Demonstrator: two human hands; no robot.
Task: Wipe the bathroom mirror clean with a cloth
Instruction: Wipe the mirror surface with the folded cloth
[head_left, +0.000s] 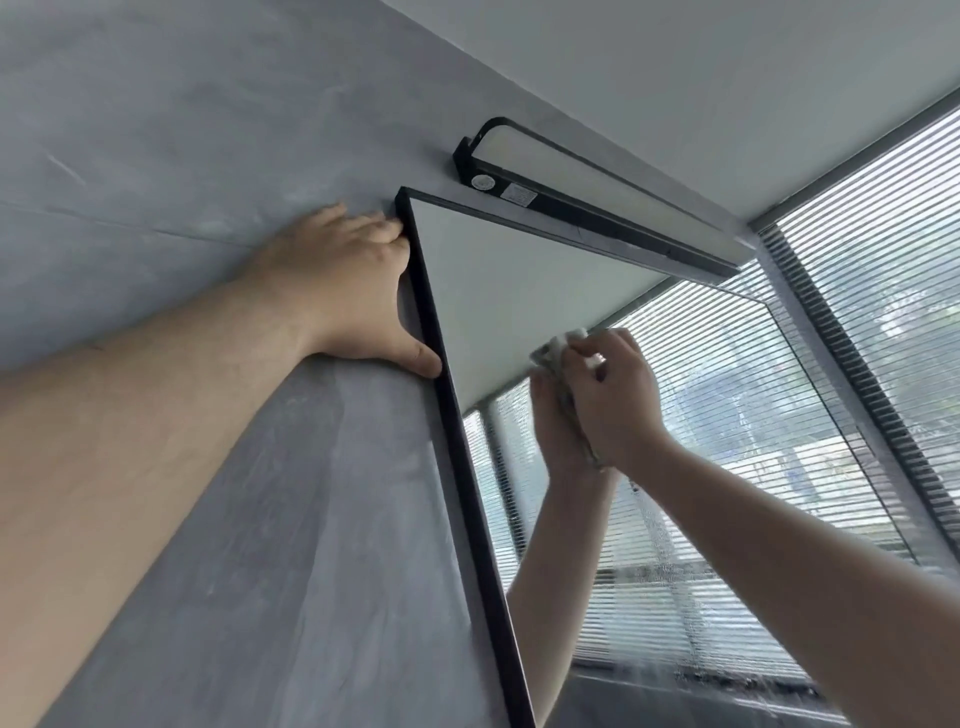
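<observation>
A black-framed mirror (498, 291) hangs on the grey wall and reflects the ceiling, the window blinds and my right arm. My right hand (615, 400) grips a pale bunched cloth (558, 353) and presses it against the glass in the mirror's upper middle. Only the cloth's edge shows past my fingers. My left hand (348, 296) lies flat on the wall beside the mirror's upper left corner, with its fingertips and thumb touching the black frame. Wet streaks and droplets show on the lower glass.
A black bar lamp (597, 197) is fixed to the wall just above the mirror's top edge. A window with horizontal blinds (883, 291) fills the right side. The grey plastered wall (156, 156) spreads to the left, under a white ceiling.
</observation>
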